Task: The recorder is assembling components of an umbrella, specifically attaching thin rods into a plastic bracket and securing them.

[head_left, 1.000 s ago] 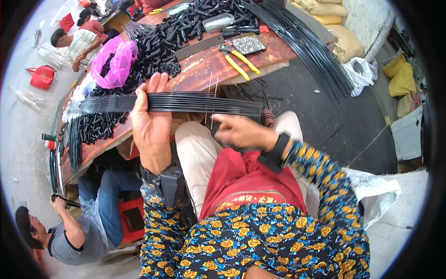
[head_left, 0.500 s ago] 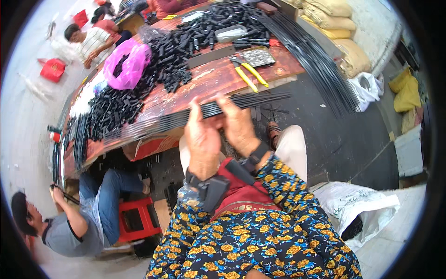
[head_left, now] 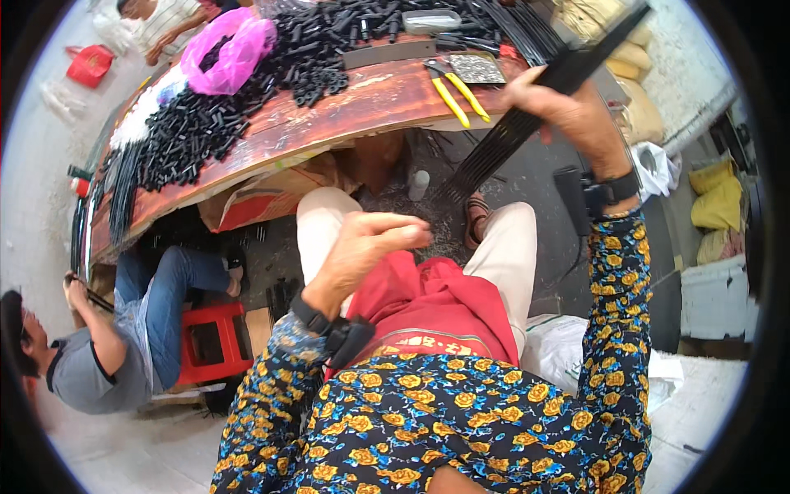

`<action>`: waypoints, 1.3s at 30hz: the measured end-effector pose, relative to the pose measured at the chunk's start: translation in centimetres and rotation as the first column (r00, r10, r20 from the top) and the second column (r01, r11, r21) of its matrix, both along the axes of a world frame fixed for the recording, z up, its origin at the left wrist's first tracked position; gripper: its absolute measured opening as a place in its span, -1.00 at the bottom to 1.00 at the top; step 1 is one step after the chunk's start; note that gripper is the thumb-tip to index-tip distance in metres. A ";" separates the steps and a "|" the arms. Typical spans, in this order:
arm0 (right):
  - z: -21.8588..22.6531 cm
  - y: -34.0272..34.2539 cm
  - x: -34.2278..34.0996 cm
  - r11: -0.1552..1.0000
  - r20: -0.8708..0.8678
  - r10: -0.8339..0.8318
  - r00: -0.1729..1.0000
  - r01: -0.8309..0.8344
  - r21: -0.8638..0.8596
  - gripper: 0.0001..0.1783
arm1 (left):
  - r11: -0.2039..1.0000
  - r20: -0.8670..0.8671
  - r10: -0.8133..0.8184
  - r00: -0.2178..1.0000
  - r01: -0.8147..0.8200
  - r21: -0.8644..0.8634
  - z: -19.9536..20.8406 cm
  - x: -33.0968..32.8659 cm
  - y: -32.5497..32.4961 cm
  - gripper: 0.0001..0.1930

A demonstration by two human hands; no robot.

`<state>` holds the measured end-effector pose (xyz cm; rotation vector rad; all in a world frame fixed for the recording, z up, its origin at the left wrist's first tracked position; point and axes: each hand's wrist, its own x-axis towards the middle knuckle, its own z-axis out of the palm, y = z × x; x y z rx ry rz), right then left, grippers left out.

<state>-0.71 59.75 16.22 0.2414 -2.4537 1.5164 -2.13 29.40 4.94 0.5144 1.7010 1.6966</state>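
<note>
My right hand (head_left: pixel 572 115) is raised at the table's right end, closed around a bundle of thin black rods (head_left: pixel 498 152). The bundle slants from the upper right down to the floor area in front of my knees; its upper end is blurred. Over my lap, my left hand (head_left: pixel 358 251) is held apart from the rods, fingers stretched out and nothing visible in it. Yellow-handled pliers (head_left: pixel 462 97) lie on the wooden table (head_left: pixel 288 136), left of my right hand. Beside them is a shallow tray of small metallic pieces (head_left: pixel 477 69).
Short black tubular pieces (head_left: pixel 202 132) are heaped across the table, near a pink plastic bag (head_left: pixel 216 81). More black rods (head_left: pixel 123 198) hang over the left edge. A co-worker (head_left: pixel 107 354) sits at lower left by a red stool (head_left: pixel 216 350). A white sack (head_left: pixel 551 350) stands at right.
Both hands were together on the level rods before the table. Now my right hand has carried the bundle up and right, tilting it, while my left hand has let go and dropped toward my lap.
</note>
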 end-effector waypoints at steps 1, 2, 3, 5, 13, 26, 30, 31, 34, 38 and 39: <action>-0.6 -0.6 -0.2 0.999 0.054 0.051 0.997 -0.051 -0.007 -0.76 | 0.996 0.032 0.084 0.996 -0.083 -0.014 -0.6 -0.2 -0.6 -0.71; -1.2 -1.3 -0.3 0.994 0.099 0.106 0.989 -0.105 -0.017 -0.75 | 0.985 0.054 0.170 0.984 -0.169 -0.030 -0.9 -0.4 -1.0 -0.72; -1.4 -2.2 -0.3 0.988 0.189 0.156 0.969 -0.151 -0.043 -0.78 | 0.977 0.064 0.214 0.975 -0.214 -0.015 -1.4 -0.9 -1.2 -0.73; -3.3 -3.7 -1.0 0.952 0.182 0.307 0.934 -0.300 -0.063 -0.81 | 0.960 0.057 0.272 0.961 -0.275 0.058 -1.2 -1.2 -1.5 -0.72; -4.1 -6.7 -3.1 0.774 0.343 0.630 0.697 -0.601 -0.200 -0.73 | 0.870 -0.097 0.456 0.885 -0.420 0.258 3.6 -5.1 -0.1 -0.69; -7.6 -11.7 -5.0 0.594 0.349 0.784 0.513 -0.783 -0.183 -0.67 | 0.947 -0.215 0.228 0.950 -0.164 0.277 13.6 -6.2 1.6 -0.50; -7.4 -12.0 -4.6 0.635 0.326 0.759 0.564 -0.751 -0.181 -0.60 | 0.977 -0.228 0.188 0.956 -0.157 0.146 14.3 -5.5 2.0 -0.64; -7.2 -12.1 -4.4 0.642 0.322 0.755 0.571 -0.744 -0.185 -0.60 | 0.964 -0.210 0.218 0.953 -0.176 0.199 14.2 -5.3 2.0 -0.72; -6.8 -12.0 -3.3 0.566 0.279 0.824 0.492 -0.716 -0.409 -0.62 | 0.967 -0.319 0.250 0.914 -0.220 0.127 15.3 -3.8 1.5 -0.76; -9.8 -11.7 -2.2 0.616 0.157 0.755 0.636 -0.608 -0.501 -0.65 | 0.977 -0.460 0.205 0.864 -0.155 0.144 15.6 -1.1 0.0 -0.72; -9.8 -12.3 -1.7 0.627 0.089 0.722 0.686 -0.595 -0.503 -0.66 | 0.983 -0.535 0.169 0.828 -0.105 0.147 15.6 -0.6 -0.5 -0.68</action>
